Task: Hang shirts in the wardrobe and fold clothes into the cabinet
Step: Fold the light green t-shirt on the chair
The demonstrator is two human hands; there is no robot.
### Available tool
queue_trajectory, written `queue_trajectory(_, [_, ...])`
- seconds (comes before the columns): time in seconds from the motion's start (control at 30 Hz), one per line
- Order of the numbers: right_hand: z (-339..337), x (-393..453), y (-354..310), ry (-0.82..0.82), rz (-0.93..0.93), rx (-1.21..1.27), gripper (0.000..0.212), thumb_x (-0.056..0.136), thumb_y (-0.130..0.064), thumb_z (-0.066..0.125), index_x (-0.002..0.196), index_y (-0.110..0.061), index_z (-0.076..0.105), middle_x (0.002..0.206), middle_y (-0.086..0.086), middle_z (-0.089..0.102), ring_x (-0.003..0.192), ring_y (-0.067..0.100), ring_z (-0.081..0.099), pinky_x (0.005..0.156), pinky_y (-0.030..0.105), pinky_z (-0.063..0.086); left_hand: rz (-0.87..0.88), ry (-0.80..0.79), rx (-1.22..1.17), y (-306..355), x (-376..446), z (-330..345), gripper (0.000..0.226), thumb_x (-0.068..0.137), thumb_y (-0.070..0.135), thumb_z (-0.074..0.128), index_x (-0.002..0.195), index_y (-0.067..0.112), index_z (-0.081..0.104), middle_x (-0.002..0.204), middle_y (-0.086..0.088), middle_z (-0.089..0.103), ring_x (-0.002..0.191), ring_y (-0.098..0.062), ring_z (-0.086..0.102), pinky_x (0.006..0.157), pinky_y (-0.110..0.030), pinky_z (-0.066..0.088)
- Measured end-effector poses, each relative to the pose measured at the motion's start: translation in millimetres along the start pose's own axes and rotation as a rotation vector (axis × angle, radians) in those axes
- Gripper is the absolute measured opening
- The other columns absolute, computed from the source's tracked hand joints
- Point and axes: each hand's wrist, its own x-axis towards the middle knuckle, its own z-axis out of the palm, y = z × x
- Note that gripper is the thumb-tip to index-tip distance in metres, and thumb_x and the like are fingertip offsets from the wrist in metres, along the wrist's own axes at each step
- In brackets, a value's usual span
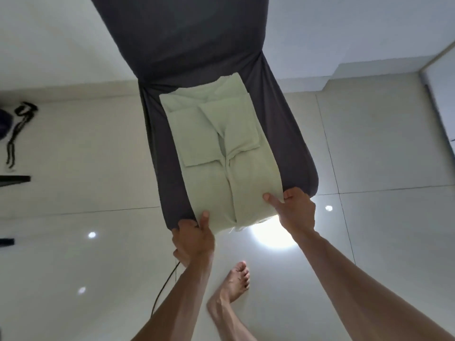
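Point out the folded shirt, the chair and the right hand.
folded shirt (216, 148): head view, middle of the folded cloth.
chair (290, 143): head view, bare seat cover.
right hand (295, 210): head view, back of hand.

Floor (369, 242): glossy pale tiles with thin dark grout lines, a bright round lamp glare (270, 236) and small light spots reflected; white walls (320, 33) behind, white step (369, 72) at right corner; dark-covered chair (172, 45) mid-frame; black straps (18, 129) on floor far left; black cable (163, 286) low centre.
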Motion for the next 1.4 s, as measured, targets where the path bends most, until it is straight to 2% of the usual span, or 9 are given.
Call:
queue_trajectory(0.17, [-1.0, 7.0, 14.6, -0.034, 0.020, 0.036, 0.065, 0.061, -0.068, 0.081, 0.075, -0.015, 0.047, 0.061, -0.006, 0.047, 0.057, 0.017, 0.046, 0.049, 0.025, 0.029, -0.213, -0.058, -0.543, -16.0, -9.5, 22.4, 0.068, 0.077, 0.061, 0.074, 0.096, -0.002, 0.061, 0.092, -0.013, 0.067, 0.089, -0.032, 0.063, 0.075, -0.039, 0.051])
queue_trajectory(0.33, [16.7, 9.4, 46.7, -0.155, 0.017, 0.358, 0.076, 0.044, -0.061, 0.091, 0.066, -0.023, 0.029, 0.060, -0.004, 0.026, 0.058, 0.029, 0.026, 0.056, 0.036, 0.028, -0.026, -0.181, -0.822, -47.3, -5.2, 41.8, 0.061, 0.075, 0.053, 0.080, 0.083, 0.003, 0.046, 0.072, 0.002, 0.052, 0.065, -0.013, 0.047, 0.062, -0.015, 0.040])
queue_trajectory(0.43, [25.2, 16.1, 61.4, -0.279, 0.049, 0.478, 0.068, 0.051, -0.045, 0.096, 0.098, -0.015, 0.058, 0.072, -0.012, 0.060, 0.054, 0.014, 0.048, 0.054, 0.023, 0.038, 0.111, -0.317, -0.751, -59.5, 4.0, 52.6, 0.059, 0.067, 0.055, 0.085, 0.103, 0.014, 0.063, 0.083, 0.006, 0.071, 0.072, -0.007, 0.064, 0.071, -0.018, 0.046])
queue_trajectory(0.5, [30.1, 22.2, 72.2, -0.402, -0.024, 0.466, 0.061, 0.059, -0.028, 0.096, 0.111, -0.015, 0.068, 0.094, -0.007, 0.076, 0.076, 0.013, 0.071, 0.066, 0.022, 0.056, 0.203, -0.395, -0.591, -72.6, 11.2, 62.2, 0.063, 0.056, 0.060, 0.087, 0.097, 0.015, 0.072, 0.081, 0.006, 0.073, 0.072, -0.011, 0.063, 0.071, -0.024, 0.049])
queue_trajectory(0.57, [34.1, 23.2, 88.1, -0.510, -0.089, 0.369, 0.051, 0.059, -0.025, 0.096, 0.104, -0.013, 0.075, 0.097, -0.004, 0.078, 0.094, 0.017, 0.074, 0.084, 0.032, 0.060, 0.219, -0.393, -0.484, -88.7, 9.6, 66.5, 0.058, 0.056, 0.056, 0.090, 0.091, 0.012, 0.075, 0.081, 0.005, 0.075, 0.071, -0.009, 0.065, 0.067, -0.022, 0.049])
queue_trajectory(0.73, [19.1, -4.0, 138.1, -0.642, -0.128, 0.232, 0.043, 0.064, -0.023, 0.093, 0.101, -0.010, 0.076, 0.095, -0.003, 0.078, 0.092, 0.013, 0.074, 0.074, 0.021, 0.057, 0.240, -0.395, -0.584, -127.1, -27.4, 68.9, 0.022, 0.078, 0.023, 0.085, 0.096, 0.013, 0.079, 0.091, 0.000, 0.078, 0.093, -0.018, 0.074, 0.081, -0.031, 0.057])
queue_trajectory(1.07, [-38.0, -97.0, 178.9, -0.819, 0.094, 0.413, 0.035, 0.087, -0.023, 0.076, 0.117, -0.006, 0.069, 0.111, 0.009, 0.075, 0.103, 0.031, 0.072, 0.089, 0.056, 0.057, -0.075, -0.609, -0.795, -153.4, -136.1, 32.2, 0.064, 0.057, 0.037, 0.089, 0.103, -0.005, 0.073, 0.104, -0.019, 0.075, 0.099, -0.038, 0.071, 0.091, -0.057, 0.055])
queue_trajectory(1.2, [-69.8, -126.7, 172.4, -0.795, 0.134, 0.498, 0.027, 0.092, -0.015, 0.070, 0.119, -0.008, 0.067, 0.108, 0.010, 0.076, 0.098, 0.031, 0.073, 0.082, 0.051, 0.060, -0.188, -0.602, -0.853, -147.8, -176.1, -1.5, 0.049, 0.079, 0.033, 0.083, 0.110, -0.002, 0.071, 0.108, -0.018, 0.074, 0.101, -0.036, 0.071, 0.092, -0.054, 0.055])
queue_trajectory(1.4, [-111.5, -143.8, 128.4, -0.689, 0.144, 0.485, 0.020, 0.088, 0.004, 0.069, 0.106, -0.004, 0.068, 0.094, 0.013, 0.076, 0.082, 0.029, 0.074, 0.063, 0.035, 0.061, -0.119, -0.654, -0.741, -113.2, -202.8, -48.2, 0.081, 0.038, 0.017, 0.098, 0.110, -0.006, 0.070, 0.106, -0.022, 0.074, 0.098, -0.042, 0.071, 0.091, -0.057, 0.055])
